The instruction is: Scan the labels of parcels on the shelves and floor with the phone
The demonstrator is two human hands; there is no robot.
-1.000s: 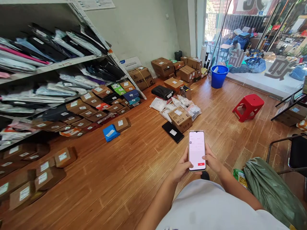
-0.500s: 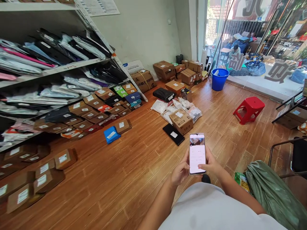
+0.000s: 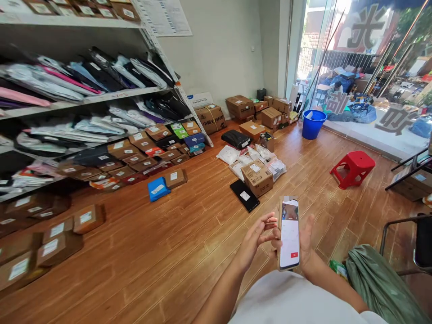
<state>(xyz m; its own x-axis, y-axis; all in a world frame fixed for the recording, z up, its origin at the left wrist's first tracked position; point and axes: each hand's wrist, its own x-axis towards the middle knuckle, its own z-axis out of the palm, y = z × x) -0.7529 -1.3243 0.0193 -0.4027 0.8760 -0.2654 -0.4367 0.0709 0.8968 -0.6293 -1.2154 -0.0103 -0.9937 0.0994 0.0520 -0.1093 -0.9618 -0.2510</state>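
Observation:
A smartphone (image 3: pixel 289 234) with a lit, mostly white screen and a small red button near its bottom stands tilted in front of my body. My right hand (image 3: pixel 306 245) grips it from the right, with the thumb along that edge and fingertips curling round the left edge. Just left of the phone is my left hand (image 3: pixel 254 238), its fingers loosely spread and holding nothing. Beyond the phone, on the wooden floor, lie a flat black parcel (image 3: pixel 244 195) and a cardboard box (image 3: pixel 258 178) with a white label.
Shelves (image 3: pixel 118 96) of bagged parcels line the left wall, with boxes below. A blue parcel (image 3: pixel 158 189) lies on the floor. A blue bucket (image 3: pixel 312 124) and red stool (image 3: pixel 353 168) stand to the right. A green sack (image 3: pixel 381 279) lies near my right side.
My left hand has let go of the phone and opened beside it. The phone has shifted right and down in my right hand. Its screen now shows a red button. My view has shifted slightly.

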